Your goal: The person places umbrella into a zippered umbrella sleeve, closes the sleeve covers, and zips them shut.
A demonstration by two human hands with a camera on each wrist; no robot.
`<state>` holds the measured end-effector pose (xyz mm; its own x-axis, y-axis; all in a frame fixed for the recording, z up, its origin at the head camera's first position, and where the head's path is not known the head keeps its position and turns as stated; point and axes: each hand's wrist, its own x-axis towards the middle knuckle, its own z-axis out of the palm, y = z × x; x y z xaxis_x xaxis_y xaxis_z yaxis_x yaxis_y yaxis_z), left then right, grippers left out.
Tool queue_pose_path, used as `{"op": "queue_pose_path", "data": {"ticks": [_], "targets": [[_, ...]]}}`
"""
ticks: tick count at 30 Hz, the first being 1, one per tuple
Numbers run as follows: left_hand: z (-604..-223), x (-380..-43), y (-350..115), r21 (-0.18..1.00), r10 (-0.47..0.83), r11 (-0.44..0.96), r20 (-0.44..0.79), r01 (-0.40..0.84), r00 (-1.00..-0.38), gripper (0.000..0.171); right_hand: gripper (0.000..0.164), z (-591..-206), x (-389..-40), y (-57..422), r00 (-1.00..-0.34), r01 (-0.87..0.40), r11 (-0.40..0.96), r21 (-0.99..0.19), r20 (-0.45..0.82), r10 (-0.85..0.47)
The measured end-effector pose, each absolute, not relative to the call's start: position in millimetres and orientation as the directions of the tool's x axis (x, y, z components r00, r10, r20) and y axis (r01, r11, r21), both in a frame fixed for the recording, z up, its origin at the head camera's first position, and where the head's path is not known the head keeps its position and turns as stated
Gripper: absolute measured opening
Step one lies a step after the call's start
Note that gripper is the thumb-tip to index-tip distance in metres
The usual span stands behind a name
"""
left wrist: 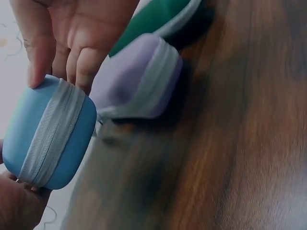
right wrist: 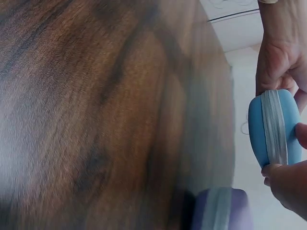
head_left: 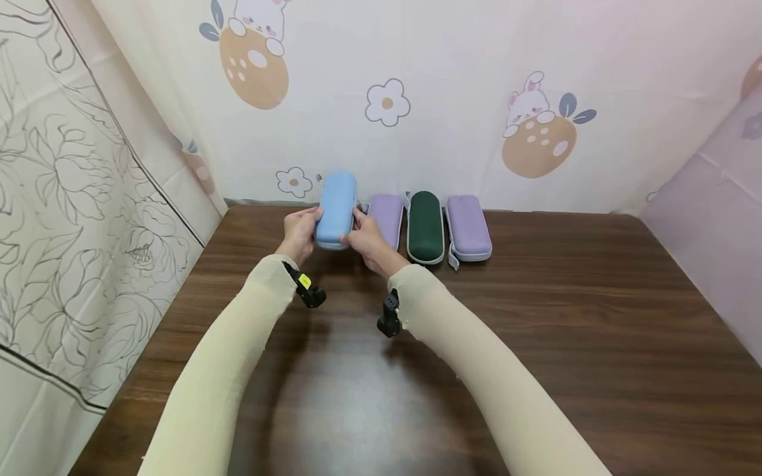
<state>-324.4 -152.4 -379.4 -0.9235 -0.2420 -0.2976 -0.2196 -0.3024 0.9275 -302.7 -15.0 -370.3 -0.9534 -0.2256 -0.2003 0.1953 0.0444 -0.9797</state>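
Observation:
A light blue zippered case [head_left: 337, 206] with rounded ends is held by both hands at the back left of the table. My left hand [head_left: 299, 233] grips its left side, and my right hand [head_left: 370, 239] grips its right side near the lower end. In the left wrist view, the blue case [left wrist: 48, 134] shows its grey zipper band end-on, clear of the wood. The right wrist view shows the same case [right wrist: 274, 127] between the hands. Just right of it lies a purple case [head_left: 388, 218], partly hidden by my right hand.
Further right along the back edge lie a dark green case [head_left: 425, 228] and another purple case [head_left: 468, 226] with a grey zipper pull. A patterned curtain [head_left: 387, 152] hangs behind the brown wooden table [head_left: 565, 317]; a flowered cloth [head_left: 89, 198] covers the left side.

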Motion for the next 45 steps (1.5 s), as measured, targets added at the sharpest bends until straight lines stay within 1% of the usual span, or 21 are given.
{"op": "queue_pose_path", "data": {"ticks": [8, 10, 14, 20, 23, 28, 32, 34, 36, 39, 41, 43, 45], "targets": [[-398, -322, -155, 0.931, -0.256, -0.274, -0.312, -0.241, -0.915, 0.036, 0.075, -384, -297, -19, -0.95, 0.18, 0.146, -0.973, -0.21, -0.229], [-402, -322, -156, 0.933, -0.255, -0.269, -0.308, -0.239, -0.917, 0.036, 0.074, -386, -296, -20, -0.958, 0.154, 0.183, -0.971, -0.192, -0.215], [-408, -322, -157, 0.94, -0.277, -0.263, -0.29, -0.218, -0.916, 0.035, 0.071, -387, -294, -28, -0.97, 0.147, 0.261, -0.954, -0.19, -0.149], [-420, -321, -159, 0.937, -0.326, -0.285, -0.291, -0.2, -0.899, 0.034, 0.065, -389, -285, -38, -0.981, 0.139, 0.394, -0.909, -0.181, -0.069], [-424, -319, -157, 0.943, -0.335, -0.271, -0.283, -0.196, -0.899, 0.033, 0.062, -392, -281, -39, -0.986, 0.123, 0.447, -0.886, -0.162, -0.048], [-429, -318, -151, 0.955, -0.34, -0.215, -0.269, -0.204, -0.901, 0.034, 0.055, -396, -279, -39, -0.991, 0.081, 0.546, -0.834, -0.127, -0.047], [-434, -317, -146, 0.952, -0.344, -0.22, -0.28, -0.213, -0.896, 0.034, 0.049, -398, -278, -39, -0.99, 0.089, 0.589, -0.803, -0.138, -0.038], [-440, -321, -145, 0.948, -0.338, -0.244, -0.282, -0.206, -0.898, 0.032, 0.048, -396, -279, -39, -0.988, 0.105, 0.592, -0.799, -0.15, -0.028], [-464, -340, -149, 0.954, -0.352, -0.241, -0.256, -0.177, -0.9, 0.026, 0.048, -394, -279, -39, -0.985, 0.124, 0.593, -0.796, -0.169, -0.021], [-504, -373, -163, 0.971, -0.35, -0.194, -0.2, -0.138, -0.915, 0.016, 0.05, -388, -279, -40, -0.979, 0.142, 0.586, -0.798, -0.2, -0.034], [-508, -381, -170, 0.974, -0.34, -0.145, -0.214, -0.174, -0.916, 0.02, 0.052, -383, -279, -38, -0.973, 0.144, 0.56, -0.816, -0.219, -0.067], [-483, -368, -171, 0.967, -0.309, -0.084, -0.256, -0.241, -0.916, 0.03, 0.055, -375, -278, -32, -0.969, 0.112, 0.541, -0.833, -0.211, -0.124], [-445, -345, -170, 0.958, -0.279, -0.011, -0.278, -0.286, -0.919, 0.04, 0.058, -365, -276, -19, -0.965, 0.05, 0.526, -0.849, -0.177, -0.195]]}}
